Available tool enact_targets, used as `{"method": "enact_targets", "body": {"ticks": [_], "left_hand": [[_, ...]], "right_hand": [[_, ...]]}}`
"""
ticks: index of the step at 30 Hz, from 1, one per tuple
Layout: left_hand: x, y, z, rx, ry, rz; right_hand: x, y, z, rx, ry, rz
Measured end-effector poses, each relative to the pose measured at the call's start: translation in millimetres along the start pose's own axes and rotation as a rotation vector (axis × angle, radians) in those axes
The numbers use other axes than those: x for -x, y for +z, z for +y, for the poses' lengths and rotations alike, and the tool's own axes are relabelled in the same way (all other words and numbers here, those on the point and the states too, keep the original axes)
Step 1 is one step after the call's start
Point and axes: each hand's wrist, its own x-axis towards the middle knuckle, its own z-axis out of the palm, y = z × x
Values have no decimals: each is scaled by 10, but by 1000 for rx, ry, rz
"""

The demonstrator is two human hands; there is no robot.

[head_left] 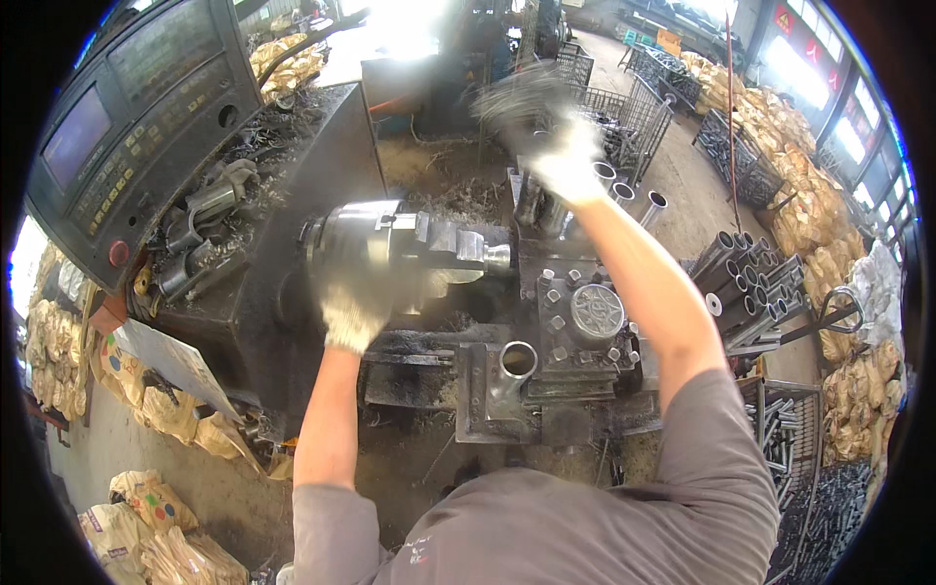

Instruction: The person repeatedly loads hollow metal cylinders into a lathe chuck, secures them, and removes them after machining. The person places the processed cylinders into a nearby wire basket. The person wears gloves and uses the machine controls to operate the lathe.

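My left hand (pixel 353 304), in a dirty white glove, is at the lower side of the lathe chuck (pixel 363 232). Its fingers are smeared by motion, and I cannot tell whether they grip the chuck. A short bright metal tube end (pixel 497 257) juts from the chuck jaws (pixel 450 244). My right hand (pixel 564 161), also gloved, is stretched out past the tool post (pixel 597 312), above several upright metal tubes (pixel 554 213). Heavy blur hides its fingers and anything in them. Nearer me, one metal tube (pixel 517 363) stands on the carriage.
A control panel (pixel 136 132) and a cabinet top with metal shavings and curved metal pieces (pixel 210 210) are at the left. On the right, many tubes (pixel 746 283) are stacked beside a wire bin of parts (pixel 785 429). Sacks (pixel 809 205) line the right side.
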Motion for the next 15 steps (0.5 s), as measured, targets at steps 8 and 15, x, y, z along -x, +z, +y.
{"method": "enact_targets", "body": {"ticks": [8, 15], "left_hand": [[-118, 347, -89, -139, 104, 169], [-118, 312, -71, -161, 132, 163]], "right_hand": [[230, 985, 619, 217, -229, -1149], [67, 1150, 949, -31, -46, -1572]]}}
